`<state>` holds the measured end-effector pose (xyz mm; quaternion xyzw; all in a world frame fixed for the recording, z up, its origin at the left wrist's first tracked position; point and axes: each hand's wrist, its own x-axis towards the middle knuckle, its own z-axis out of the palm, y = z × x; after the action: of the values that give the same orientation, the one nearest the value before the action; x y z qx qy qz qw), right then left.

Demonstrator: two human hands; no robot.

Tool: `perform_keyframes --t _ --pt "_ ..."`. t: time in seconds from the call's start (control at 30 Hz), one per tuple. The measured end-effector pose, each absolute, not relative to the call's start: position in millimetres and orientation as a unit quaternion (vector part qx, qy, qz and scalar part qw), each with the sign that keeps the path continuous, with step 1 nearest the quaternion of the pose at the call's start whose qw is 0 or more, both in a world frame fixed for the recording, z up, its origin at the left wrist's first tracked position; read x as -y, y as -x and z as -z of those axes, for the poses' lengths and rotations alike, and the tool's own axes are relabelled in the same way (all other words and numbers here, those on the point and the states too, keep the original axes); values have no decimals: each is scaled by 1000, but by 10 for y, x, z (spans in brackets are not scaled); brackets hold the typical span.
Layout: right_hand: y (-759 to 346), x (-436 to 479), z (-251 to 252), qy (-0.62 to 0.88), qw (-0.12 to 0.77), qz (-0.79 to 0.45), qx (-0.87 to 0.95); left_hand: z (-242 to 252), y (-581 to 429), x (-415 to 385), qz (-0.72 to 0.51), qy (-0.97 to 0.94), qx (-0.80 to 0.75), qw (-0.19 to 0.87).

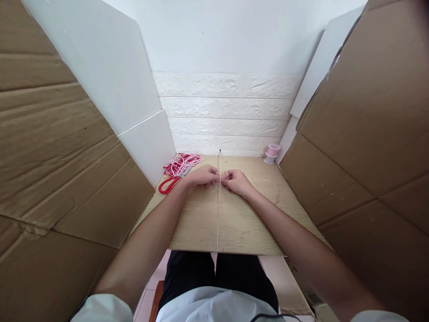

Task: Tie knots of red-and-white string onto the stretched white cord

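A thin white cord [218, 214] runs taut down the middle of a pale wooden board [201, 228], from a pin at the board's far edge to its near edge. My left hand [202, 175] and my right hand [236, 181] meet at the cord about a third of the way down from the pin. Both hands have their fingers pinched together on it. What the fingertips do with the strands is too small to see.
Red-handled scissors [168, 184] lie at the board's far left, beside a tangled heap of red and white cord [181, 163]. A small pink spool [272, 152] stands at the far right corner. Cardboard sheets [60, 170] wall in both sides; a white brick-pattern wall is behind.
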<state>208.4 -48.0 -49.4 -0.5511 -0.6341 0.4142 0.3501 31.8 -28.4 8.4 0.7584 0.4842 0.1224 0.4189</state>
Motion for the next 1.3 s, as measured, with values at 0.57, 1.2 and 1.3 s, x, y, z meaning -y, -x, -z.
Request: perform_keyframes --t 0.57,1.2,1.3 --pt "-2075 503 478 563 335 -396 643 -66 -337 288 -128 -777 -496 366" --pt "-2083 508 471 572 341 -360 653 57 -321 187 -155 -820 -454 313" --pt "-2079 505 475 579 337 -357 651 56 -317 188 -156 -820 -453 314"
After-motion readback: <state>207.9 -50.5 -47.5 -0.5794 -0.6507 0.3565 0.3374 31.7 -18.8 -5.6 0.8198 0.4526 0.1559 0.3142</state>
